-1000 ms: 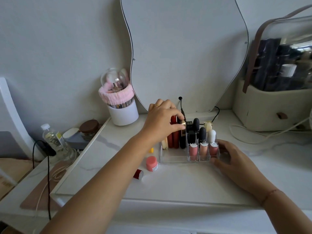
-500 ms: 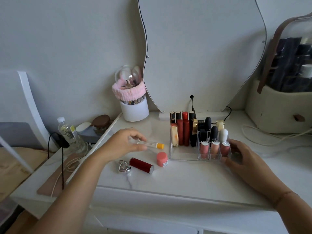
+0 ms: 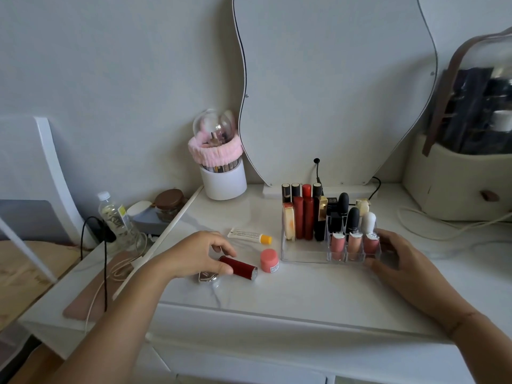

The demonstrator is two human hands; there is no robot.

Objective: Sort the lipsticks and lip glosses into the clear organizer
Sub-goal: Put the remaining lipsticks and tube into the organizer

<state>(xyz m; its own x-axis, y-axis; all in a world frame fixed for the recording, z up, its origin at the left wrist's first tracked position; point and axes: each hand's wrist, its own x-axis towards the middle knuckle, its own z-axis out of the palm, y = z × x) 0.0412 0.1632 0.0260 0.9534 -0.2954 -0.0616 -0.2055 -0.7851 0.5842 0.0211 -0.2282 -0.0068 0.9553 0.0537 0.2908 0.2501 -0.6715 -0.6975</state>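
Note:
A clear organizer (image 3: 304,257) stands on the white vanity top, with several lipsticks and glosses upright in it. My right hand (image 3: 399,259) rests against its right end, fingers on the wall. A dark red lipstick tube (image 3: 240,267) lies on its side left of the organizer, and my left hand (image 3: 198,254) closes thumb and fingers around its left end. Beside it stand a small pink jar (image 3: 269,260), a white tube with an orange cap (image 3: 249,235) and a silver heart-shaped case (image 3: 207,277), partly under my left hand.
A white brush holder with a pink band (image 3: 223,173) stands at the back by the wavy mirror (image 3: 332,87). A beige cosmetics case (image 3: 457,184) sits at the right. A water bottle (image 3: 115,217), a brown-lidded jar (image 3: 169,202) and cables lie on the lower left shelf.
My left hand left the organizer, swung left over the white tube, then dropped onto the dark red lipstick tube. My right hand stayed at the organizer's right end. The camera turned left.

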